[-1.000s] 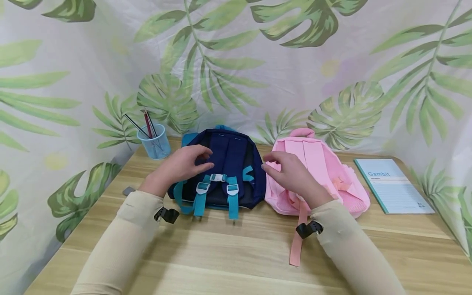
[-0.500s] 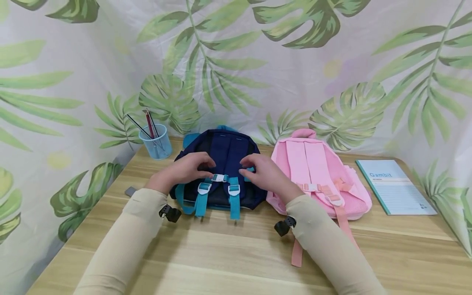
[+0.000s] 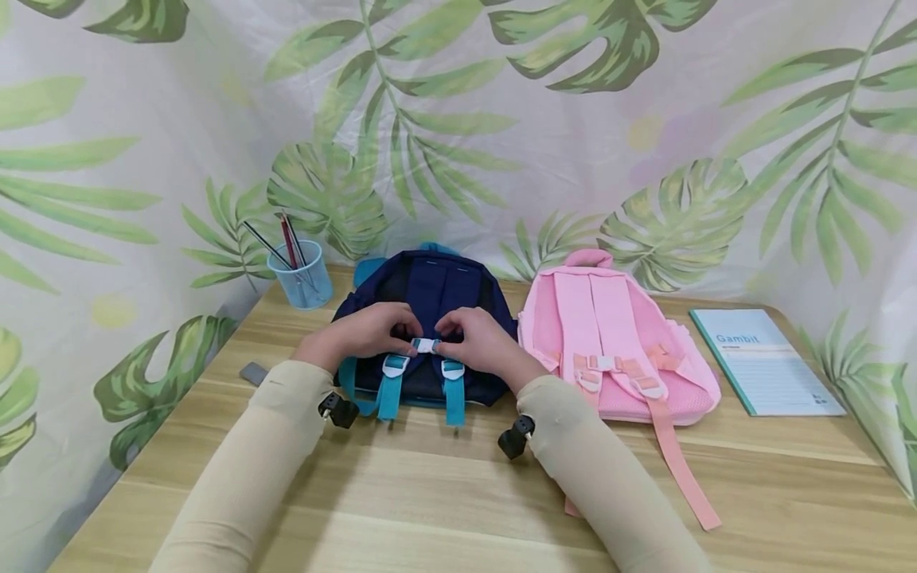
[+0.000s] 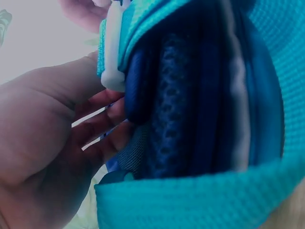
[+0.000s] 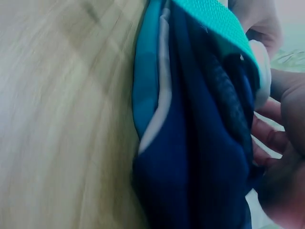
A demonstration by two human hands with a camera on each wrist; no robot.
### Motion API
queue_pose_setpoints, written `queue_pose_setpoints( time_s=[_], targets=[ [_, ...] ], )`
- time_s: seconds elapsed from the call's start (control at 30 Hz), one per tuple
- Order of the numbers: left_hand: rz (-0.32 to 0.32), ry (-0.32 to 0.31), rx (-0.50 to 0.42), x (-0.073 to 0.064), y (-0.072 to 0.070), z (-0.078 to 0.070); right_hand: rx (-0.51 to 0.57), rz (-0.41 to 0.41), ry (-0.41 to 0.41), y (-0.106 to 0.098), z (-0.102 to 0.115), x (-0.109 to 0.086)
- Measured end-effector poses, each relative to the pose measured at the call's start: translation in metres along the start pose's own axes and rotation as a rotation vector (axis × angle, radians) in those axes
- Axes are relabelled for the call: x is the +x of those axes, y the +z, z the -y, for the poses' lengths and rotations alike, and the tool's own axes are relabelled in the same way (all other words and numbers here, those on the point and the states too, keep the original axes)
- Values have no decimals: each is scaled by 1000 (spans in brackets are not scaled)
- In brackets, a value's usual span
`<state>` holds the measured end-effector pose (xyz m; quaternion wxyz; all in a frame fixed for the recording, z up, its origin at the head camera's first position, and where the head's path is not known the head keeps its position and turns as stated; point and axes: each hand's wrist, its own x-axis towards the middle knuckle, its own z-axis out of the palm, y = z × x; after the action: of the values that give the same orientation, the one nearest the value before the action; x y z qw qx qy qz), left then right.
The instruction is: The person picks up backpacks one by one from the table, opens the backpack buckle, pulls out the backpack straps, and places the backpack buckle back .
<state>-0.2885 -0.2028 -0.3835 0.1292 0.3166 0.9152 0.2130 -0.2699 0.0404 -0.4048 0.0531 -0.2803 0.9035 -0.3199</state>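
A navy backpack (image 3: 447, 278) with teal straps lies on the table, its shoulder-strap side up. Across its two straps runs a white buckle (image 3: 426, 345). My left hand (image 3: 376, 328) pinches the buckle's left end with curled thumb and fingers. From the other side my right hand (image 3: 476, 338) pinches its right end. In the left wrist view a white strap adjuster (image 4: 113, 47) and a teal strap (image 4: 200, 202) stand before the left hand (image 4: 43, 119). The right wrist view shows the right hand (image 5: 290, 152) beside the padded strap; both fingertips are partly hidden.
Right of the navy one lies a pink backpack (image 3: 595, 294), its loose strap (image 3: 677, 465) trailing forward. A notebook (image 3: 766, 362) is at the far right. Back left stands a blue mesh cup (image 3: 304, 278) holding pencils. A small grey object (image 3: 253, 372) lies near the left forearm.
My right hand has moved left from over the pink backpack to the navy one's buckle. My left hand has come slightly down and right, and both hands now meet at the buckle.
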Motion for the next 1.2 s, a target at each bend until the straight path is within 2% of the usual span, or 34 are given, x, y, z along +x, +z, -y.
queue_pose_setpoints(
  time_s=[0.13,0.33,0.57,0.93,1.2],
  targets=[
    [19,-4,-4,0,1,1,-23,39,40,6,1,5],
    [13,44,1,2,4,4,-85,43,85,9,6,6],
    [16,31,-9,1,5,6,-153,58,97,13,7,10],
    [-15,64,-26,-3,7,12,-333,100,10,15,13,13],
    [23,63,-21,1,6,5,-269,44,-32,16,7,11]
  ],
)
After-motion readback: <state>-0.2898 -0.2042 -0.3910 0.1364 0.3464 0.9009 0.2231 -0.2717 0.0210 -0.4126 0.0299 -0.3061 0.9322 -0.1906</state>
